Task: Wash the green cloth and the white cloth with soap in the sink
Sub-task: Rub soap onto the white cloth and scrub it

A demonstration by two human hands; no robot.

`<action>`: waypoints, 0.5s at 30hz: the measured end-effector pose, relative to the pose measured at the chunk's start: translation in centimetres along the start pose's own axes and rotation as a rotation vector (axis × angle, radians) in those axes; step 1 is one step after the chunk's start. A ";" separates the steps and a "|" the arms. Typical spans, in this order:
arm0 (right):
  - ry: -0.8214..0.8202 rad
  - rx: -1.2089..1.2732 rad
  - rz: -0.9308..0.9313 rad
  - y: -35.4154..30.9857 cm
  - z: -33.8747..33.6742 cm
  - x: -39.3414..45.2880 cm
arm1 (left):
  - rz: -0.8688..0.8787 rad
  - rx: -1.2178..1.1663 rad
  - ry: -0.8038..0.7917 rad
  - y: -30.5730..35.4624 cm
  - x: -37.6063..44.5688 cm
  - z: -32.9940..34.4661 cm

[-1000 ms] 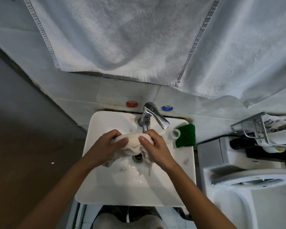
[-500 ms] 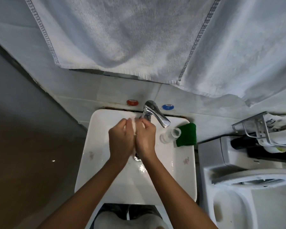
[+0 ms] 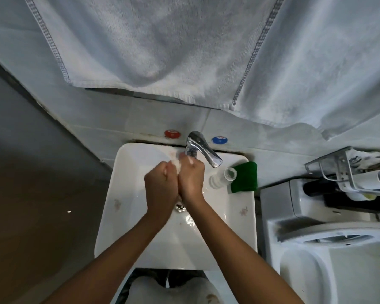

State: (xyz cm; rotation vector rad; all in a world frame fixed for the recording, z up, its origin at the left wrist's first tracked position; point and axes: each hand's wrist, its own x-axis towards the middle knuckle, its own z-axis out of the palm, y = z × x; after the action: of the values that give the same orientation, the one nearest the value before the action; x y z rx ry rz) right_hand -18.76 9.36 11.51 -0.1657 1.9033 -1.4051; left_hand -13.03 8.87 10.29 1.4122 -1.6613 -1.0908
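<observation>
Forearms reach up over the white sink [image 3: 127, 216]. Above the drain, the left hand [image 3: 160, 185] and right hand [image 3: 191, 178] press together, fingers curled around the bunched white cloth [image 3: 176, 164], of which only a bit shows between them. Beyond them stands the chrome tap [image 3: 203, 148]. On the right rim lies the green cloth [image 3: 245, 176], just beside a small clear bottle [image 3: 223, 177].

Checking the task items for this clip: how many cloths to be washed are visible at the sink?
2. The white cloth is squeezed between both hands under the faucet, mostly hidden. The green cloth lies on the sink rim, right of the small bottle.
</observation>
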 end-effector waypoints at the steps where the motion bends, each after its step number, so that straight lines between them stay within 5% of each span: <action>1: 0.023 0.020 -0.001 -0.2 0.2 0.4 | 0.019 -0.002 -0.023 0.1 -0.3 -0.1; 6: -0.106 -0.009 -0.058 1.1 0.4 -2.3 | 0.014 -0.034 0.069 -1.3 3.0 -0.2; 10: 0.013 -0.005 -0.023 -0.1 0.5 0.7 | 0.012 0.000 0.043 0.0 -0.2 0.4; 15: -0.101 -0.121 -0.048 1.2 0.7 -2.3 | -0.010 -0.041 0.131 -1.2 2.7 -0.3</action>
State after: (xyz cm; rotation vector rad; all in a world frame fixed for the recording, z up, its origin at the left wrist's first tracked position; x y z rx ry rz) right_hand -16.30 10.44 11.55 -0.3365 1.9121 -1.2876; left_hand -12.74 6.05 9.27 1.4361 -1.5328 -1.0103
